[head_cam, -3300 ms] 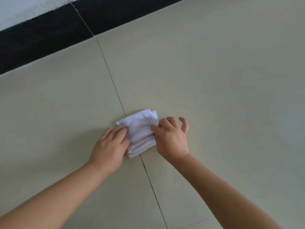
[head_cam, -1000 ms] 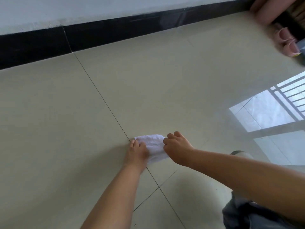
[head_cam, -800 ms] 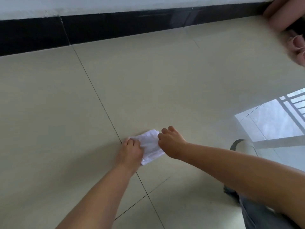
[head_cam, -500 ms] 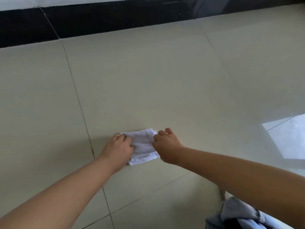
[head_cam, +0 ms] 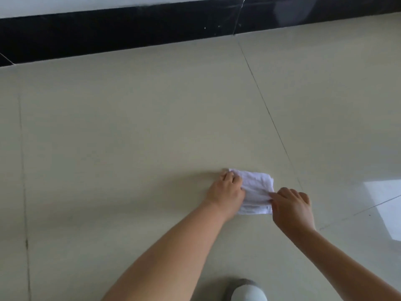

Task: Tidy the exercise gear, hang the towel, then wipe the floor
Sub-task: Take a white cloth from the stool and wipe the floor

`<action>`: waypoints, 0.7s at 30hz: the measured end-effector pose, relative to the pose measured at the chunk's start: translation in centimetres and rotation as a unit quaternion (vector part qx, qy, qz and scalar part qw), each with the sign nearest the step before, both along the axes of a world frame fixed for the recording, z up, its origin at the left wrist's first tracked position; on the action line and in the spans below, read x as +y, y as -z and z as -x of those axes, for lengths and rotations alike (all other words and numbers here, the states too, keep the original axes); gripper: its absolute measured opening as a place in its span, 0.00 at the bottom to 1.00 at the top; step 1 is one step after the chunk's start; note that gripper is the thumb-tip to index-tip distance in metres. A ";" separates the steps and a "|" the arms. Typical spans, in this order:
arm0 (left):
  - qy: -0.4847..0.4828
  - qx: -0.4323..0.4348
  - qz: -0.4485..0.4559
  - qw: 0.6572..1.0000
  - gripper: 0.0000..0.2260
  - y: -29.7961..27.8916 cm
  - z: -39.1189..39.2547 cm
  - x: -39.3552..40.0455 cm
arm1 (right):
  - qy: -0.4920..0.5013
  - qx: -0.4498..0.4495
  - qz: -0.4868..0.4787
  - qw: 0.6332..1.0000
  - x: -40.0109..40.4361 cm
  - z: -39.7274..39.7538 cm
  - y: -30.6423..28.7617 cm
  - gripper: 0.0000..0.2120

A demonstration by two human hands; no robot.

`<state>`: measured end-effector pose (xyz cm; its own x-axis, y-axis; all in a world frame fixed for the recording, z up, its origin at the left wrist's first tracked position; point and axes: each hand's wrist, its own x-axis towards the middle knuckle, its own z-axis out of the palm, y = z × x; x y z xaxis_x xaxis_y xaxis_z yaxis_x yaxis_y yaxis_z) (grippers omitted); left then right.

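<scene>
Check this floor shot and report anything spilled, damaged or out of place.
Nothing stands out. Both hands, left hand and right hand, press a folded white cloth flat on the beige floor tiles; no spill or crack shows.

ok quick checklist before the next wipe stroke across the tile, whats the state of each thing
1. Cloth folded and flat on the floor: ok.
2. Left hand on the cloth's left side: ok.
3. Right hand on the cloth's right edge, fingertips only: ok.
4. Tile ahead free of objects up to the black skirting: ok.
5. Cloth damp or clean enough: cannot tell.
6. Shoe at the bottom edge clear of the cloth: ok.
</scene>
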<state>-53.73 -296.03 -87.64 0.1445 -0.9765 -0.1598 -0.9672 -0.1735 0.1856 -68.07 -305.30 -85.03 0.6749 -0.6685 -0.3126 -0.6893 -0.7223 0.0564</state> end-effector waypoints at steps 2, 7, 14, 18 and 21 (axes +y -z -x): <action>-0.032 0.005 0.013 0.999 0.12 -0.1 -2.3 -1.0 | 0.042 -0.029 -0.013 0.999 -1.4 -2.9 0.4 0.11; -0.103 -0.035 0.031 0.994 0.12 0.0 -10.1 0.8 | 0.058 -0.113 -0.020 0.992 -2.0 -14.0 1.5 0.14; -0.206 -0.054 -0.046 0.976 0.14 -0.4 -15.8 11.0 | -0.046 -0.167 -0.108 0.979 5.6 -21.5 2.3 0.09; -0.158 -0.083 -0.048 0.983 0.14 -0.1 -13.8 12.5 | -0.090 -0.207 -0.083 0.971 5.9 -17.6 3.2 0.11; -0.126 -0.045 -0.032 0.991 0.13 0.3 -12.1 8.2 | -0.097 -0.230 -0.038 0.968 1.7 -14.2 3.7 0.08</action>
